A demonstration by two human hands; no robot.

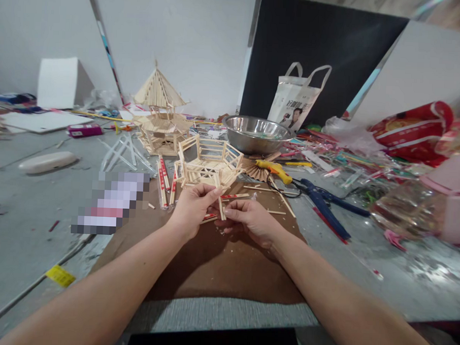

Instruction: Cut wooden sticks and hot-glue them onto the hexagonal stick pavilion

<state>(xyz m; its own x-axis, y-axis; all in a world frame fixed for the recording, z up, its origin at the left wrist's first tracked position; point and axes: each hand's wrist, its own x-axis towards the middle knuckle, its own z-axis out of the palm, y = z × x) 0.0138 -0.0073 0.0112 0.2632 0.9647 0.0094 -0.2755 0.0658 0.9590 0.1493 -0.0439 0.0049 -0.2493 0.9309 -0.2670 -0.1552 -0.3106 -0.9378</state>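
Observation:
My left hand (192,209) is closed, thumb and fingers pinching the upper part of a short pale wooden stick (220,205). My right hand (254,222) pinches near the lower end of the same stick, its fingertips partly hidden. Just beyond both hands is an open wooden stick frame (211,166) with railings round its sides. Whether the held stick touches that frame I cannot tell. Packs of sticks with red labels (163,182) lie left of the frame. A brown mat (226,269) lies beneath my hands.
A stick-built pavilion (161,126) with a pointed roof stands behind left. A steel bowl (254,135) and white bag (296,101) are at the back. To the right lie a yellow glue gun (274,170), blue-handled pliers (323,207) and a pink-lidded bottle (411,211). A cable (34,283) runs left.

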